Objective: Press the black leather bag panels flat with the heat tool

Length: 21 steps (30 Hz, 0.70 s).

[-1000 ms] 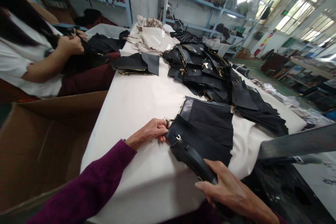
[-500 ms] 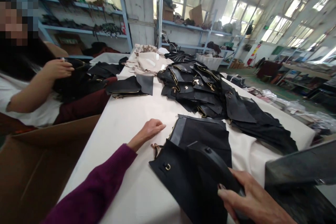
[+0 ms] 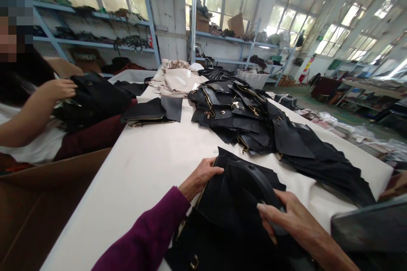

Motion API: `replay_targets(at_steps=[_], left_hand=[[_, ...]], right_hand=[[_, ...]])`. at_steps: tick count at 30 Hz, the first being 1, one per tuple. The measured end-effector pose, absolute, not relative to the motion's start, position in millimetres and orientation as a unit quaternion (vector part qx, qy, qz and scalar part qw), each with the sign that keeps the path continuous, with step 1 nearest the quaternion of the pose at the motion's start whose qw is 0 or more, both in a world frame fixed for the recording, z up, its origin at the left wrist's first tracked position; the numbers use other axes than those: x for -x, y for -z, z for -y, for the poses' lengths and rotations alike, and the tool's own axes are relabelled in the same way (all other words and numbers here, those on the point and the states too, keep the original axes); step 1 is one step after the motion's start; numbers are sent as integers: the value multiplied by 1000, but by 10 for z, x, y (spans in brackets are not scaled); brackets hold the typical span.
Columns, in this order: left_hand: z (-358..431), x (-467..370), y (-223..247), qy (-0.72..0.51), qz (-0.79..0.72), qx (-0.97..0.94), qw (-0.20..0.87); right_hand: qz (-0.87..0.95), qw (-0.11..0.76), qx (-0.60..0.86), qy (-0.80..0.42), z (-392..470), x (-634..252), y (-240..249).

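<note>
My right hand (image 3: 286,216) is wrapped round a black, curved handheld tool (image 3: 254,180), whose exact kind I cannot make out. The tool's front end lies over a black fabric bag piece (image 3: 219,192) on the table. At the piece's left edge, beside a gold zipper (image 3: 201,194), my left hand (image 3: 203,175) pinches the material between thumb and fingers. A black flap with a gold D-ring (image 3: 193,261) lies nearer to me, partly out of frame.
A heap of black bag pieces (image 3: 232,114) with gold hardware covers the far middle of the white table (image 3: 127,173). One zippered piece (image 3: 149,112) lies at left. A co-worker's hand (image 3: 62,89) holds black material. A cardboard box (image 3: 41,203) stands at lower left.
My left hand has moved right and forward from the bare table onto the bag piece and closed on its edge. The bag piece and its flap have shifted towards me.
</note>
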<state>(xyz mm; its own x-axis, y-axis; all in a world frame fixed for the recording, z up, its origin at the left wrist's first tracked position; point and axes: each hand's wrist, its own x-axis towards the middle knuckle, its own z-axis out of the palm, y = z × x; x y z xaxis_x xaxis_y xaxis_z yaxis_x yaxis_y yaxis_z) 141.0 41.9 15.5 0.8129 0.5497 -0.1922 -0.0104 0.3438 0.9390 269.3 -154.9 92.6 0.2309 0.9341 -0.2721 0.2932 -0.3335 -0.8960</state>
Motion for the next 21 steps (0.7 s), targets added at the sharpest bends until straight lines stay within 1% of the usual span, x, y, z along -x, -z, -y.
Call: replay_targets(at_steps=[2, 9, 13, 16, 21], left_hand=[[-309, -1332, -180, -186, -233, -493, 818], [36, -1062, -238, -203, -263, -437, 836], [98, -928, -261, -227, -278, -418, 835], [107, -859, -249, -236, -258, -411, 842], [158, -710, -208, -243, -236, -403, 850]], right_hand=[[449, 379, 687, -428, 1497, -2641, -968], [427, 409, 698, -404, 1293, -2533, -1153], [434, 391, 697, -415, 1423, -2474, -1249], [451, 373, 679, -444, 1560, -2331, -1233], [456, 383, 666, -449, 1585, -2209, -1199]])
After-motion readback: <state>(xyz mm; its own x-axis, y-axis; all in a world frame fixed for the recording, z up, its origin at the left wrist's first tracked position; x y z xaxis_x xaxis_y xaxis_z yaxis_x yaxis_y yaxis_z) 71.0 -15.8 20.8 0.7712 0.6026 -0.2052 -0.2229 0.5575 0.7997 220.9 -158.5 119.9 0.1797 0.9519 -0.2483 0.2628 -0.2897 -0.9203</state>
